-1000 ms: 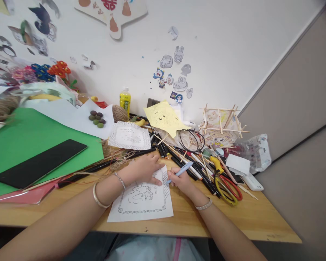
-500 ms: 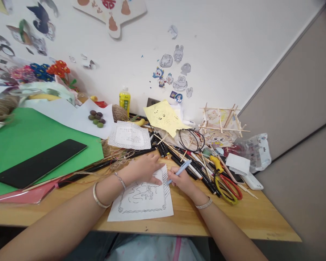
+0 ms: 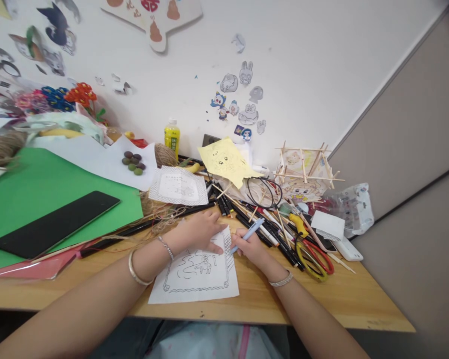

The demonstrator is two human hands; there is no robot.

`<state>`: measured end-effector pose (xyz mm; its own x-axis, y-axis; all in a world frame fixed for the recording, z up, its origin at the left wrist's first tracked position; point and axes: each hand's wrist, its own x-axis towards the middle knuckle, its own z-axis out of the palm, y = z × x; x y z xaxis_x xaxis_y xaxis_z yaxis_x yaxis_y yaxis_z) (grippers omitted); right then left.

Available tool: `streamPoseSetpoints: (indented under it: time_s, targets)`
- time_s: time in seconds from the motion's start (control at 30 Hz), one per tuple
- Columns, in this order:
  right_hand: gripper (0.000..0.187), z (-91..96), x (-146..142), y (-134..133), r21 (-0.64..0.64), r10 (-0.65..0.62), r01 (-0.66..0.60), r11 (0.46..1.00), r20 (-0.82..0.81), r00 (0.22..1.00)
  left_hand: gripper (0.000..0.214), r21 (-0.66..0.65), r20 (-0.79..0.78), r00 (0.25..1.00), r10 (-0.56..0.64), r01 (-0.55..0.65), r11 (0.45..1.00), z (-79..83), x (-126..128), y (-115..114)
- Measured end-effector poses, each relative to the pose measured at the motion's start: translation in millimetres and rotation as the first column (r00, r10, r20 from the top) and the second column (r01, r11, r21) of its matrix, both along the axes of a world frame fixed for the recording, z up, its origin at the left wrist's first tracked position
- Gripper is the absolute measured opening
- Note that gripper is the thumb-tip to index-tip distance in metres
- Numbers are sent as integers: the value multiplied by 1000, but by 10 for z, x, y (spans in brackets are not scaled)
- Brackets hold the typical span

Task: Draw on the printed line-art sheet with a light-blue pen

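Observation:
A white sheet of paper point(image 3: 213, 286) with a black line drawing and a patterned border lies near the table's front edge. My left hand point(image 3: 202, 233) rests on its upper part with the fingers spread, covering some of the drawing. At the sheet's right border, my right hand point(image 3: 250, 248) grips a light blue pen point(image 3: 253, 229), its tip at the hatched strip. Just beyond my right hand lie several black markers point(image 3: 280, 244) in a loose pile.
To the left, a black tablet-like slab point(image 3: 56, 224) lies on green paper point(image 3: 33, 179). Scissors point(image 3: 316, 259) and a stick frame point(image 3: 305, 172) stand to the right. Behind are a second drawing point(image 3: 178, 185), a yellow bottle point(image 3: 172, 138) and a yellow paper point(image 3: 224, 158).
The pen has shifted very slightly at the right border. Both hands otherwise keep their places, and the sheet lies as before.

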<state>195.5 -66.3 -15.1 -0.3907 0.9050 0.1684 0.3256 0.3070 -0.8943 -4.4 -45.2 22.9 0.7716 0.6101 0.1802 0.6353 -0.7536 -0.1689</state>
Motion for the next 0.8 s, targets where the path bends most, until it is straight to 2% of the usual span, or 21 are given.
streamPoseSetpoints:
  time_s: [0.27,0.43,0.57,0.8]
  targets:
    - [26,70,-17,-30,-36,13,-13,999,-9,1000,69,-13,1,1000,10,-10,1000,0,1,-1]
    - [23,49,8,-14,-33,38,-38,999,4,999,68,-16,-1,1000,18,-18,1000,12,3,-8]
    - [26,10,20,2,-71,-3,-1,998,-55,998,68,-12,-11,1000,27,-27,1000,24,6,-12]
    - [34,4,-8,-30,10,23,-23,1000,5,1000,67,-15,-9,1000,19,-19,1000,10,-2,-11]
